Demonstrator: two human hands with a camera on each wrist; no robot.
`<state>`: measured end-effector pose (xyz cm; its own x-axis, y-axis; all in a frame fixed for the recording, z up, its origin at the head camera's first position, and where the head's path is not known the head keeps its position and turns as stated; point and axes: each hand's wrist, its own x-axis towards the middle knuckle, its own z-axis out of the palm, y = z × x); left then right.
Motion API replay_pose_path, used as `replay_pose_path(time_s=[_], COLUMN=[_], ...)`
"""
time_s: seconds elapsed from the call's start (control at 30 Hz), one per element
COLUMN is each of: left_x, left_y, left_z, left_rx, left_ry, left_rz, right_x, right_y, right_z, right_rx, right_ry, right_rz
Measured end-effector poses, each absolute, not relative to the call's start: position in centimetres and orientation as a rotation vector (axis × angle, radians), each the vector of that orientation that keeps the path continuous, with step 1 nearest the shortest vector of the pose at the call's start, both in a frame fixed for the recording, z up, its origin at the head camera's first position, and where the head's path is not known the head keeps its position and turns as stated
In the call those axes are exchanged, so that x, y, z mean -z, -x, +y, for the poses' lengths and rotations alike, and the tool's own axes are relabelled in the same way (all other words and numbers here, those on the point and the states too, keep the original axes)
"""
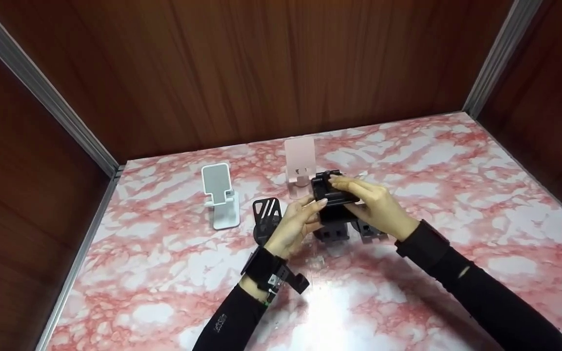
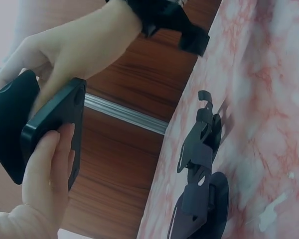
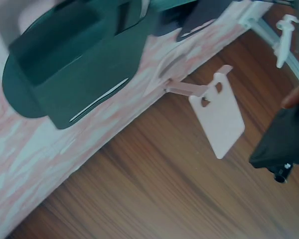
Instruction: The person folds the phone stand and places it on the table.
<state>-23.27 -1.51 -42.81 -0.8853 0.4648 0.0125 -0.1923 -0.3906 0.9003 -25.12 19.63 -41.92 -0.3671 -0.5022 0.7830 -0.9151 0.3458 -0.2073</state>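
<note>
Black stand (image 1: pixel 333 201) is up over the tabletop (image 1: pixel 164 278), between two hands. The left hand (image 1: pixel 294 222) pinches its left side with thumb and fingers. The right hand (image 1: pixel 381 207) grips its right side. A pink stand (image 1: pixel 300 153) is behind, near the tabletop's back edge.

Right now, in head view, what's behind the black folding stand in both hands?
Behind the folding stand, a pink phone stand shows at upper left; two black phone stands show below. Their covered upper parts cannot be seen.
</note>
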Motion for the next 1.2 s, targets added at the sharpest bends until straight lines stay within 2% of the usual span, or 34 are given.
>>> replay_pose_path(time_s=[0.17, 0.37, 0.53, 0.77, 0.93, 1.2], left_x=[42.7, 42.8, 42.7, 42.9, 43.2, 43.0], left_y=[23.4, 23.5, 23.4, 23.5, 23.6, 23.5], left_z=[-1.6, -1.9, -2.1, -2.2, -2.3, -2.3], left_rx=[-2.317, -2.311, -2.298, -2.3, -2.299, -2.285], left_ry=[-0.382, -0.397, -0.398, -0.386, -0.415, -0.398], left_rz=[1.435, 1.493, 1.538, 1.532, 1.502, 1.5], right_x=[40.7, 39.3, 40.2, 40.9, 41.1, 41.1], right_y=[24.4, 22.4, 22.5, 22.3, 22.4, 22.4], right_z=[19.5, 19.1, 19.8, 20.6, 20.6, 20.8], right_rx=[-1.138, -1.396, -1.892, -2.326, -2.65, -2.746], right_ry=[-1.262, -1.121, -0.872, -0.5, -0.483, -0.516], right_rz=[-1.967, -2.059, -2.212, -2.472, -2.304, -2.209])
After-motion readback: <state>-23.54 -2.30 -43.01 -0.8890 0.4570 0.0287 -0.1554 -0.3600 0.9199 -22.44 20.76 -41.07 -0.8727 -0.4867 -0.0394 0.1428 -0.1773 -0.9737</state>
